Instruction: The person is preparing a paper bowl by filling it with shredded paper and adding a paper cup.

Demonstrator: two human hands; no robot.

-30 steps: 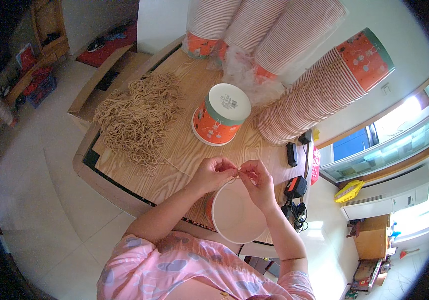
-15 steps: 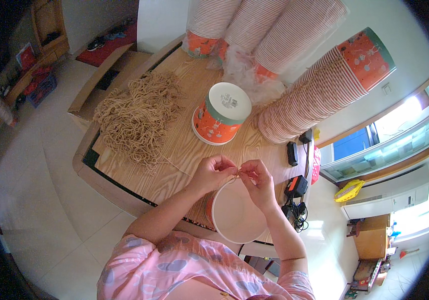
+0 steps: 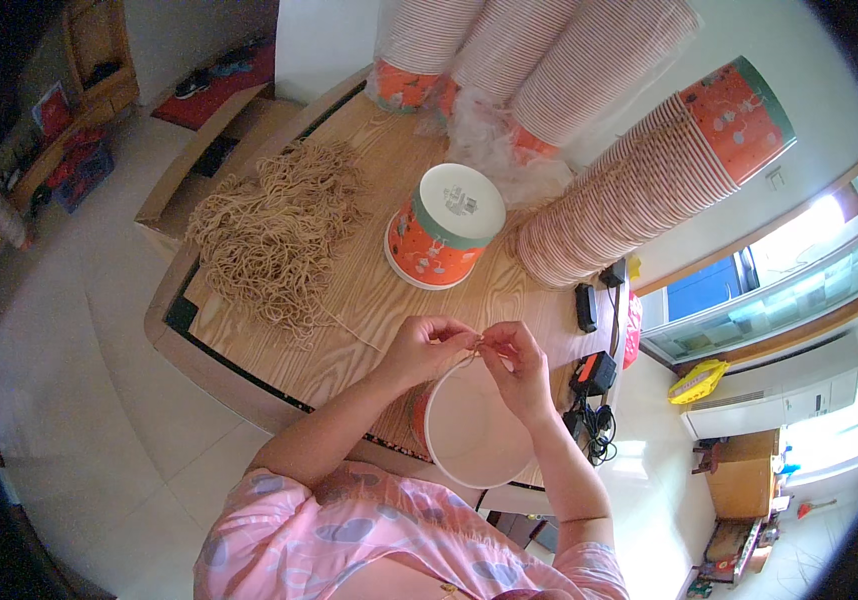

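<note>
At the far rim of a white-lined paper bucket (image 3: 479, 430), my two hands meet with their fingertips pinched together. My left hand (image 3: 434, 345) and my right hand (image 3: 515, 358) grip a thin tan string (image 3: 473, 352) between them. The bucket stands mouth up at the table's near edge, its orange outside showing at the left. From the left hand the string seems to run back to a loose heap of tan string (image 3: 284, 235) on the left of the table. An orange bucket with a green band (image 3: 439, 240) stands upside down beyond my hands.
A long leaning stack of paper buckets (image 3: 639, 180) has tan string along its side. Farther back are more stacks in clear plastic (image 3: 589, 70). Black adapters (image 3: 593, 373) and coiled cable (image 3: 597, 432) lie at the right edge of the wooden table (image 3: 259, 350).
My fingers have shifted very slightly at the string, still pinched together. The buckets and the string heap stay where they were.
</note>
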